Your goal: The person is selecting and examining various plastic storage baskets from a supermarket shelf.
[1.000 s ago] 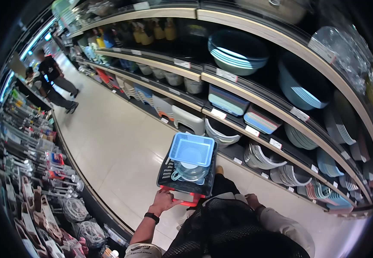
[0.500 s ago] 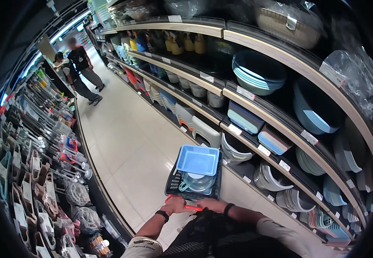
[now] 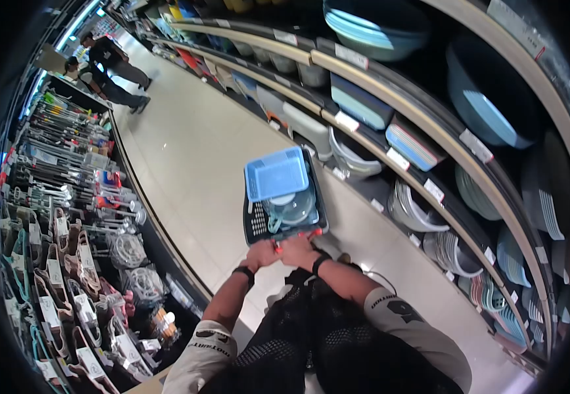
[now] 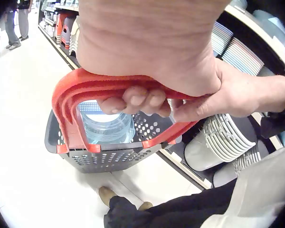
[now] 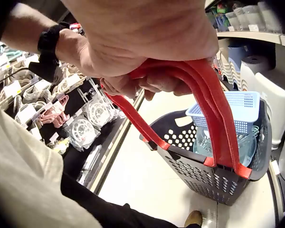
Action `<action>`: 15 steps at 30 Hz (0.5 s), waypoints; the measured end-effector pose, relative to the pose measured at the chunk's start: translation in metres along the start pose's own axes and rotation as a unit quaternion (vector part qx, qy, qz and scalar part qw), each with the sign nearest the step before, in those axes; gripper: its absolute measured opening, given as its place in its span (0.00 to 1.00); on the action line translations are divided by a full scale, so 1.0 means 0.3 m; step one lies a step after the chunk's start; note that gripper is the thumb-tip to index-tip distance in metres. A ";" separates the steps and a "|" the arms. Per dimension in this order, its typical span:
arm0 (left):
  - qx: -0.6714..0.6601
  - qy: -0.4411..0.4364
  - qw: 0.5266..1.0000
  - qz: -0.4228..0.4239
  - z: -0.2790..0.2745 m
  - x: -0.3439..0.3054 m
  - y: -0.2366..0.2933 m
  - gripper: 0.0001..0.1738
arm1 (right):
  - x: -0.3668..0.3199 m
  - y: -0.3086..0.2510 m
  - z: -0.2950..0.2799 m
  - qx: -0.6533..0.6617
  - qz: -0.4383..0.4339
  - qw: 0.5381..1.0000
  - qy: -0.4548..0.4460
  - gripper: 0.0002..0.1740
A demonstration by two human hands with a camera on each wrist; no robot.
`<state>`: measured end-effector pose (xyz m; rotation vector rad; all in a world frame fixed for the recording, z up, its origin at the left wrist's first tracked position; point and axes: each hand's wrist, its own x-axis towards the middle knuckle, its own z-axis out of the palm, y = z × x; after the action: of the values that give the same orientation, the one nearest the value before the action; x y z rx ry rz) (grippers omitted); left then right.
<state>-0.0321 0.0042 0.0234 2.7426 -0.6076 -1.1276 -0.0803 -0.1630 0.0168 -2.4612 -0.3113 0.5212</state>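
Note:
Both hands grip the red handle (image 4: 104, 80) of a dark perforated shopping basket (image 5: 190, 161). In the left wrist view the left hand (image 4: 152, 52) has its fingers curled under the handle, with the right hand (image 4: 228, 92) close beside it. The right hand (image 5: 147, 47) curls round the handle in the right wrist view. A light blue plastic basket (image 3: 276, 174) lies tilted on top of the load, over a clear bluish container (image 3: 291, 209) inside the shopping basket.
Shelves with stacked basins (image 3: 377, 29), stools (image 3: 308, 128) and bins (image 3: 416, 207) run along the right. Hangers (image 3: 55, 282) and packaged tools fill the left side. Two people (image 3: 111, 75) stand farther up the aisle, and tiled floor (image 3: 173, 157) lies between.
The right hand, away from the handle a second ago, has come onto it beside the left hand. The head view has tilted down, and the shopping basket appears farther left and higher than half a second ago.

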 end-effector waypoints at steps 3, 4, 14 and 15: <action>0.010 0.009 1.000 -0.012 0.005 0.009 0.027 0.41 | -0.007 0.017 -0.043 0.010 -0.003 1.000 -0.013 0.10; 0.002 0.027 1.000 -0.014 0.010 0.008 0.036 0.42 | -0.009 0.022 -0.043 0.002 -0.007 1.000 -0.020 0.10; 0.017 0.011 1.000 0.005 0.041 0.007 0.078 0.43 | -0.060 0.074 0.006 0.022 -0.055 0.996 0.071 0.10; 0.004 0.018 1.000 0.005 0.044 0.005 0.087 0.43 | -0.067 0.079 0.005 0.026 -0.055 0.995 0.082 0.10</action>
<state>-0.0486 -0.0198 0.0195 2.7562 -0.6221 -1.0739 -0.0965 -0.1878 0.0073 -2.4022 -0.3595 0.2738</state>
